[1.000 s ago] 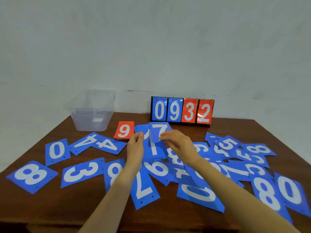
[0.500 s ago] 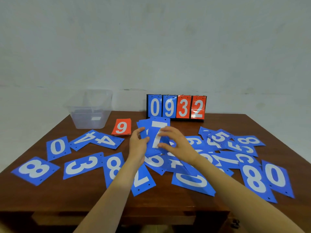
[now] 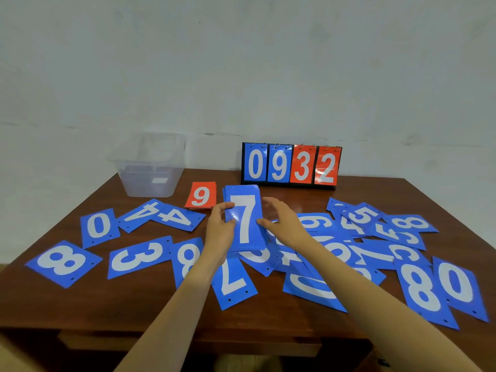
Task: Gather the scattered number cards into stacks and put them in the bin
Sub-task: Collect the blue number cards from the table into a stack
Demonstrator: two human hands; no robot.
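A small stack of blue number cards (image 3: 245, 218) with a white 7 on top is held above the middle of the table. My left hand (image 3: 218, 229) grips its left edge, thumb on top. My right hand (image 3: 281, 221) touches its right edge with fingers nearly straight. Several blue number cards lie scattered on the brown table (image 3: 53, 299), such as an 8 (image 3: 63, 261), a 3 (image 3: 139, 256) and a 0 (image 3: 456, 288). An orange 9 card (image 3: 201, 196) lies behind the stack. The clear plastic bin (image 3: 149, 167) stands at the back left.
A flip scoreboard (image 3: 291, 165) showing 0 9 3 2 stands at the table's back edge against the white wall. Overlapping cards crowd the right half of the table. Bare wood shows along the front edge and front left corner.
The 7 card has been squared onto the stack between both hands, and the stack now sits neatly upright. The camera view has shifted slightly.
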